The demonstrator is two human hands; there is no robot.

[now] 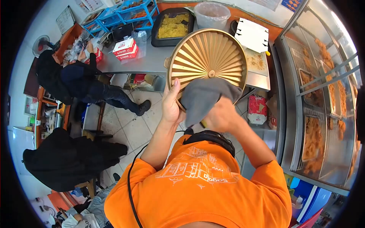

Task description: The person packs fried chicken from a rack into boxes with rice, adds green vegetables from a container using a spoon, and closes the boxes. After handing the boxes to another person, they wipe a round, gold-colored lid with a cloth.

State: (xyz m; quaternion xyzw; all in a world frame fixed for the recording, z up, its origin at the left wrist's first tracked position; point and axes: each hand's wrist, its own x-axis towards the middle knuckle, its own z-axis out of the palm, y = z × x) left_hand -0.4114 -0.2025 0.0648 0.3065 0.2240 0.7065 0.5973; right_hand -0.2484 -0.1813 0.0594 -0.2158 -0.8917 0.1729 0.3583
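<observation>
A large round gold-coloured pot lid (pixel 205 49), with ribs fanning out from a small central screw, is held up tilted in front of my body. My left hand (pixel 172 103) grips its lower left rim, thumb on the ribbed side and the other fingers mostly hidden. Bunched in my right hand (pixel 221 115) is a dark grey cloth (pixel 207 95), which lies against the lower part of the lid and covers some of its ribs. The fingers of my right hand are partly hidden by the cloth.
Behind the lid, a metal counter (pixel 110 65) holds a black tray (pixel 155 36) of yellow food, a clear bucket (pixel 211 15) and red-and-white boxes (pixel 125 49). A glass display case (pixel 279 95) with fried food stands right. A person in dark clothes (pixel 81 79) is at left.
</observation>
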